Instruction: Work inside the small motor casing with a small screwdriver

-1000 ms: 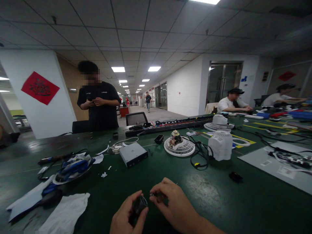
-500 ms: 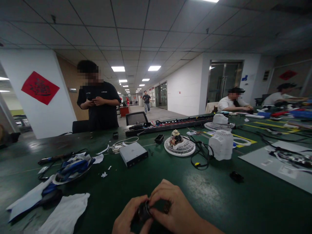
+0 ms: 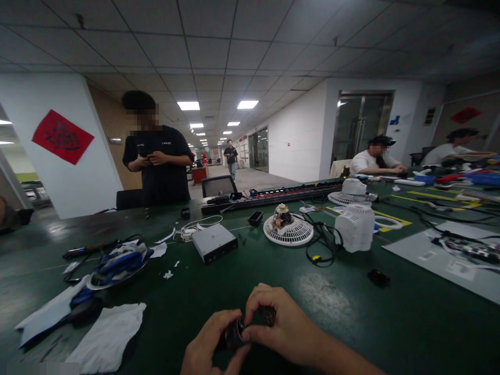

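Note:
Low at the front of the green table, my left hand [image 3: 209,341] is closed around a small dark cylindrical part [image 3: 234,333] with a metallic-looking rim. My right hand [image 3: 279,328] meets it from the right, thumb and forefinger pinched at the part's near end. A small brownish piece [image 3: 270,315] shows inside the curl of my right fingers; what it is I cannot make out. Beyond my hands sits a silver optical disc drive [image 3: 214,242]. A white round fan grille [image 3: 288,232] with an exposed motor lies to its right.
Left: a dish [image 3: 117,278] heaped with blue-and-white gloves, a white cloth [image 3: 111,336]. Right: a white plastic housing [image 3: 354,228], black cable [image 3: 324,255], small black part [image 3: 378,277], grey panel [image 3: 445,260]. A person in black [image 3: 158,161] stands across the table; others sit at right.
My hands have shifted slightly right, still on the dark cylindrical part. My right fingers have spread a little, showing more of the brownish piece. The distant walking person is a bit nearer.

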The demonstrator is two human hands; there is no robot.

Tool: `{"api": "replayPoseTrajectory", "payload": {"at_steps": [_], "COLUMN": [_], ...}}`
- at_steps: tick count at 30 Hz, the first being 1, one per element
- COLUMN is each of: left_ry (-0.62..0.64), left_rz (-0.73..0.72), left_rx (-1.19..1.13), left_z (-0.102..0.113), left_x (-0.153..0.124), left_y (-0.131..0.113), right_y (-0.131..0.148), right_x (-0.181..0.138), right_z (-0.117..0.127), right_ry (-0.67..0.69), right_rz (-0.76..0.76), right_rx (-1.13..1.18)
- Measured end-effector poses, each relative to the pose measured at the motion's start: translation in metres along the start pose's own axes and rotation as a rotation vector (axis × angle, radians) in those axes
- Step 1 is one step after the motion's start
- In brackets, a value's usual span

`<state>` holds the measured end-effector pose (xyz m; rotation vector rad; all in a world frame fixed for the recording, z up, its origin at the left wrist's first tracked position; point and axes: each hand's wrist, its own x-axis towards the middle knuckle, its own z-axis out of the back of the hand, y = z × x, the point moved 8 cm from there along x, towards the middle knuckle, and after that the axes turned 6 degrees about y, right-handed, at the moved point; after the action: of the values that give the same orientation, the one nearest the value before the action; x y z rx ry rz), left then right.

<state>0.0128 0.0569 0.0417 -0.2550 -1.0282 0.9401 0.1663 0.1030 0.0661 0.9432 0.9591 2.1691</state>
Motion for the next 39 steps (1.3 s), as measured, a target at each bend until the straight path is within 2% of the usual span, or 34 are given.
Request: {"api": "replayPoseTrajectory", "payload": {"at_steps": [6,13,26,29,33,39], "left_ry": [0.104,0.075,0.072,0.042,0.066,0.124], "left_rz": [-0.036,0.04,0.136,0.149,0.162,0.156], "left_rx": [-0.009,-0.034,-0.048,-0.072,-0.085,-0.101], "left_z": [-0.003,0.003,0.003,0.004,0.0,-0.006], "left_x": [0.003,0.003,0.003,0.002,0.001,0.0], "left_y": [-0.013,-0.021,-0.012,-0.011,-0.009,-0.008], "right_y": [0.001,0.009,0.028,0.028,0.023,0.02], "right_x": [-0.001,-0.002,-0.004,-0.005,-0.004,-0.004], "right_z": [0.001,0.004,0.008,0.006,0.002,-0.006], "right_ry": [0.076,0.073,0.038,0.05,0.085,0.166], "right_rz": [-0.031,0.065,0.191,0.169,0.069,0.066], "right_rx": [0.042,0.144,-0.026,-0.06,-0.078,-0.096]}}
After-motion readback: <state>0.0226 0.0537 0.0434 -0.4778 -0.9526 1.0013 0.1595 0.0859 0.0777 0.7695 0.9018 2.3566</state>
